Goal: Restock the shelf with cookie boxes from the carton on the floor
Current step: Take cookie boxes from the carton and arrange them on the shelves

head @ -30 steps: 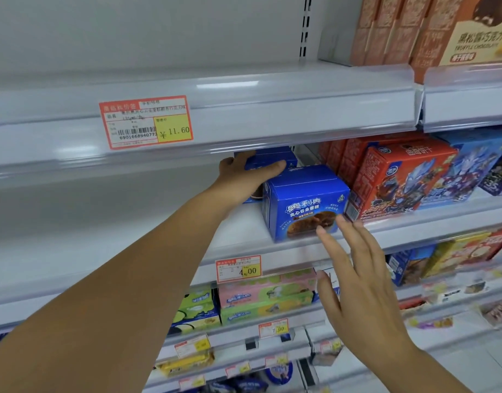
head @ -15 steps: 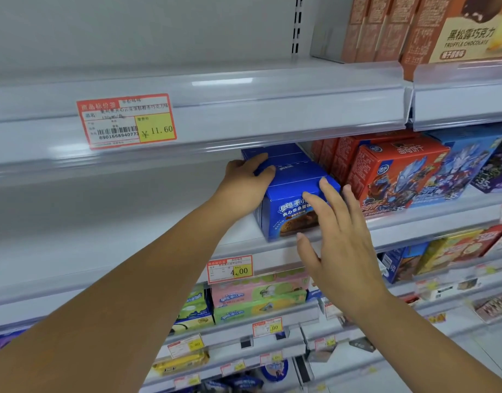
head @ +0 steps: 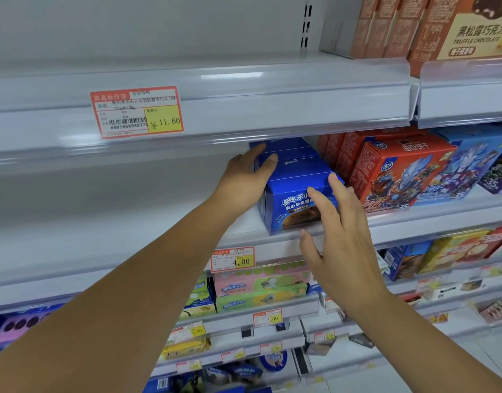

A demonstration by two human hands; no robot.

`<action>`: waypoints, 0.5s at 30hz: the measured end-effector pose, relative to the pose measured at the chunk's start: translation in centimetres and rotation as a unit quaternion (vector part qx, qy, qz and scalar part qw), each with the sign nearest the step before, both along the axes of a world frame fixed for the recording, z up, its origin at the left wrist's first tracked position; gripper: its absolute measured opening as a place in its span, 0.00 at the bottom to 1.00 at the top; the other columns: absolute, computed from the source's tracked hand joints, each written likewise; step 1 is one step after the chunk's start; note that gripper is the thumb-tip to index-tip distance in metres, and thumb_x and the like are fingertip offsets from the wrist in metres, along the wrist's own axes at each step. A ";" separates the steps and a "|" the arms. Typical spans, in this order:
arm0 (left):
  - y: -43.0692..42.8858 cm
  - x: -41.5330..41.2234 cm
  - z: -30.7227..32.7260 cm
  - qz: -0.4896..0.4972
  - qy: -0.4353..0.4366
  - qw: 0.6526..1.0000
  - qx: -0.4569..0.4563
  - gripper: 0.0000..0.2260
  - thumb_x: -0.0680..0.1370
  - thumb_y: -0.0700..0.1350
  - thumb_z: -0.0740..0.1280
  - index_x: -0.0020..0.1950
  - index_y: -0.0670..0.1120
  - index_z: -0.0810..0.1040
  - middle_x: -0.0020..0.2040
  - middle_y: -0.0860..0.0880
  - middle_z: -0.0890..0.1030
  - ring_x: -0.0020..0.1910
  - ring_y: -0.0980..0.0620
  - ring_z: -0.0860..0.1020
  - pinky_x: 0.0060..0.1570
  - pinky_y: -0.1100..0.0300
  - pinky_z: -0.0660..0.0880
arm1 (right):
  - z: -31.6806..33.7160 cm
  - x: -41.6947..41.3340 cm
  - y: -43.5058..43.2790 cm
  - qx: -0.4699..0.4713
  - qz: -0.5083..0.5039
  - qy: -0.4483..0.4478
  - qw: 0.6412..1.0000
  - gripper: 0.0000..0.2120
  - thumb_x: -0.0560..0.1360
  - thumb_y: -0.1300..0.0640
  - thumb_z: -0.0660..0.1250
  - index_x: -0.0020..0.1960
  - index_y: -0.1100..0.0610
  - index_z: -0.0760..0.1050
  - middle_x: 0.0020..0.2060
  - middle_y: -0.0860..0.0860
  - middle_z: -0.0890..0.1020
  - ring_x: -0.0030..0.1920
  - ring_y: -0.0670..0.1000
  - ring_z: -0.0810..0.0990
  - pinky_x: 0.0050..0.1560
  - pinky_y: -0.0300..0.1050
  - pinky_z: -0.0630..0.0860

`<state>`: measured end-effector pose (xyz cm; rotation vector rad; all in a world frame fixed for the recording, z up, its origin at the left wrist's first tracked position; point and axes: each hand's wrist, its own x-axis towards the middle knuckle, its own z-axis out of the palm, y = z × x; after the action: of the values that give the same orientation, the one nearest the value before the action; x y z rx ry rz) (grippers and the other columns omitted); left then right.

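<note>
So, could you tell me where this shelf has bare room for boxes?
Bare: the shelf left of the blue boxes, and the top shelf left of the brown boxes. Crowded: right of the blue boxes, where red boxes stand close.

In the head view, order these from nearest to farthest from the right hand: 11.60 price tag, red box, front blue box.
1. front blue box, touched by the right hand.
2. red box, just to the right.
3. 11.60 price tag, higher up, far left.
</note>
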<state>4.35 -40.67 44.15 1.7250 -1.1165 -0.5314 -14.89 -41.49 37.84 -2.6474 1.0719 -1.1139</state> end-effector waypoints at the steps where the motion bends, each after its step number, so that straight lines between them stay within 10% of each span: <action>1: 0.6 -0.1 0.2 0.008 0.009 1.000 -0.013 0.22 0.82 0.56 0.61 0.76 0.53 0.67 0.69 0.54 0.73 0.64 0.50 0.75 0.65 0.58 0.71 | 0.0 -0.1 0.5 -0.012 0.000 -0.014 1.000 0.26 0.76 0.58 0.64 0.73 0.56 0.64 0.76 0.55 0.58 0.75 0.61 0.56 0.73 0.59 0.60; 6: 8.1 -1.1 -1.5 0.057 -0.022 0.993 -0.103 0.17 0.82 0.49 0.64 0.71 0.52 0.72 0.65 0.56 0.71 0.60 0.61 0.74 0.51 0.77 0.70 | -1.5 -0.7 5.5 -0.012 0.054 -0.103 0.993 0.21 0.74 0.59 0.61 0.68 0.58 0.69 0.63 0.53 0.69 0.63 0.54 0.69 0.65 0.45 0.65; 9: 15.8 -1.6 -5.6 0.047 -0.108 0.984 -0.134 0.13 0.81 0.46 0.64 0.65 0.49 0.76 0.60 0.54 0.74 0.57 0.58 0.76 0.54 0.71 0.74 | -4.2 -0.3 9.6 0.057 0.113 -0.099 0.987 0.19 0.75 0.58 0.59 0.66 0.56 0.68 0.59 0.49 0.68 0.59 0.52 0.71 0.63 0.39 0.66; 15: 31.9 -1.2 -21.1 0.029 -0.103 0.984 0.143 0.14 0.82 0.51 0.62 0.67 0.53 0.74 0.68 0.56 0.71 0.60 0.55 0.76 0.55 0.59 0.77 | -13.9 1.3 17.5 0.257 0.182 0.064 0.947 0.18 0.78 0.58 0.61 0.68 0.52 0.68 0.60 0.46 0.68 0.54 0.47 0.75 0.50 0.44 0.75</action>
<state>3.11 -8.77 23.00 2.0934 -1.1731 -0.5049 -13.63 -23.98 23.89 -2.3727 0.7155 -0.5082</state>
